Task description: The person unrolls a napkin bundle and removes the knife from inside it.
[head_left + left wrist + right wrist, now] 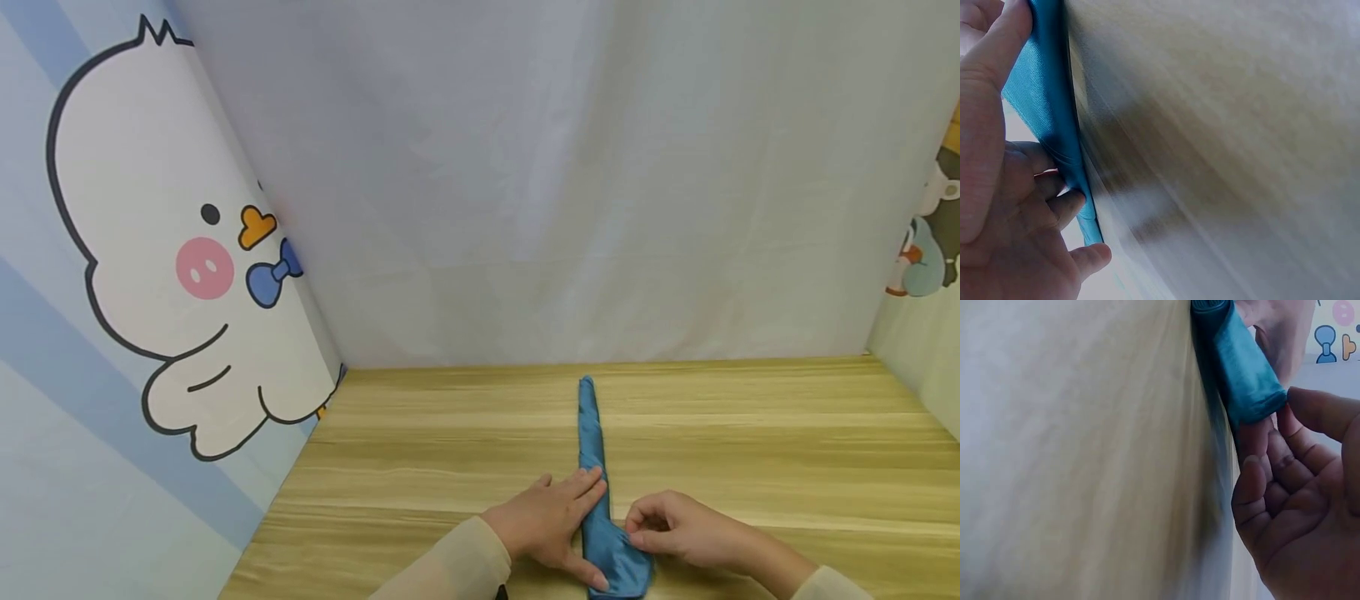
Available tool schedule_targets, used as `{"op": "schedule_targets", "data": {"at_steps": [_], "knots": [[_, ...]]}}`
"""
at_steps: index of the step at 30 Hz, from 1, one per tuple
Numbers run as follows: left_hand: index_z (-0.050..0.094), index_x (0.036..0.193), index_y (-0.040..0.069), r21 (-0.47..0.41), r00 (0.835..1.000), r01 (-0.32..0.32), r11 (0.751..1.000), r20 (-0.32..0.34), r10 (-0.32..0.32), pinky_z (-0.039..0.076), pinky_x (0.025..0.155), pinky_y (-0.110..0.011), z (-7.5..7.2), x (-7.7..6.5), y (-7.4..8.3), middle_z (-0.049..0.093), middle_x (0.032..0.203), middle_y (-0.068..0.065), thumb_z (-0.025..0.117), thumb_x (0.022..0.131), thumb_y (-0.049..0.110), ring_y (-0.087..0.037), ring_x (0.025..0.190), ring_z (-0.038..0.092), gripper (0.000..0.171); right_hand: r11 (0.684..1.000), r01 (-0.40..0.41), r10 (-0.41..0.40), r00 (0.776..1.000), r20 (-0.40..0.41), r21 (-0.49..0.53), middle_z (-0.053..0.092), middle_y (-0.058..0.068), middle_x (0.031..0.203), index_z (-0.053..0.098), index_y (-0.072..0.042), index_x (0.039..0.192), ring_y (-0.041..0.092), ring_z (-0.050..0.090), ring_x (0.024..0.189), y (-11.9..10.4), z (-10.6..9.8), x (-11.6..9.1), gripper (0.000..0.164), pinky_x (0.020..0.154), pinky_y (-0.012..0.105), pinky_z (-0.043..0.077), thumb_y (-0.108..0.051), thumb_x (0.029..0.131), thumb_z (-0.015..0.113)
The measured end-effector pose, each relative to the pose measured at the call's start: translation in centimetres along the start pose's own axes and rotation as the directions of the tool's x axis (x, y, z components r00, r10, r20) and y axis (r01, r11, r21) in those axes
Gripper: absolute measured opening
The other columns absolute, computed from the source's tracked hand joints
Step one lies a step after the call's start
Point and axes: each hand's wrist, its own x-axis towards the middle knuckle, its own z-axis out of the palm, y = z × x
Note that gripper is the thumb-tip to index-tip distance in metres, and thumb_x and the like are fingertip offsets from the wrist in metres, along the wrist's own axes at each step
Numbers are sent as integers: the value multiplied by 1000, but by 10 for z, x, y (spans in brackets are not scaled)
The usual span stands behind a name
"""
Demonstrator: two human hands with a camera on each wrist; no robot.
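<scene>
A long strip of shiny blue satin cloth (591, 425), rolled narrow, runs away from me over the table. Its near end widens into a loose flap (626, 567). My left hand (551, 521) rests across the strip, fingers extended over it and thumb pressing on the near part. In the left wrist view the thumb (1013, 37) lies against the cloth (1054, 81). With thumb and forefinger my right hand (686, 529) pinches the flap's right edge. The right wrist view shows that hand (1310, 500) at a corner of the cloth (1247, 375), whose rolled end shows in layers.
The wood-grain table (420, 433) carries the cloth near its front middle. A pale grey curtain (562, 183) hangs along the back edge. On the left stands a wall sheet (150, 192) printed with a cartoon bird; another printed sheet (922, 333) borders the right.
</scene>
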Motion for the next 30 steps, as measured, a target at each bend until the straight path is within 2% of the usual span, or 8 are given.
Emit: {"op": "schedule_targets", "data": {"at_steps": [5,9,20,30], "knots": [[8,156,21,4,1000,1,1000,-5,0,29,111,-44,-1,0,2,2,161,5,47,71,86,-7,145,7,114,999,-23,23,1000,6,49,68,3,89,62,7,106,3,57,74,2,-3,-13,18,64,21,48,-7,98,55],[9,156,20,5,1000,-1,1000,-9,1,29,111,-45,0,0,2,2,161,4,47,71,86,-8,145,7,115,997,-42,41,999,3,69,69,8,91,62,9,113,7,61,77,3,-4,-23,23,67,23,52,-6,97,57],[10,156,19,-7,1000,-9,1000,-17,8,30,110,-46,0,-1,1,3,161,4,49,72,85,-8,145,8,114,992,21,-19,1000,-14,123,70,15,108,64,13,114,8,64,94,3,2,-34,26,75,21,52,-3,96,57],[7,156,20,-8,1000,-3,1000,-14,3,29,111,-47,-2,-3,1,1,161,4,48,71,86,-8,145,9,115,997,-3,10,997,-78,83,69,12,110,66,10,114,6,62,99,-3,6,-36,26,78,20,51,-6,96,58]]}}
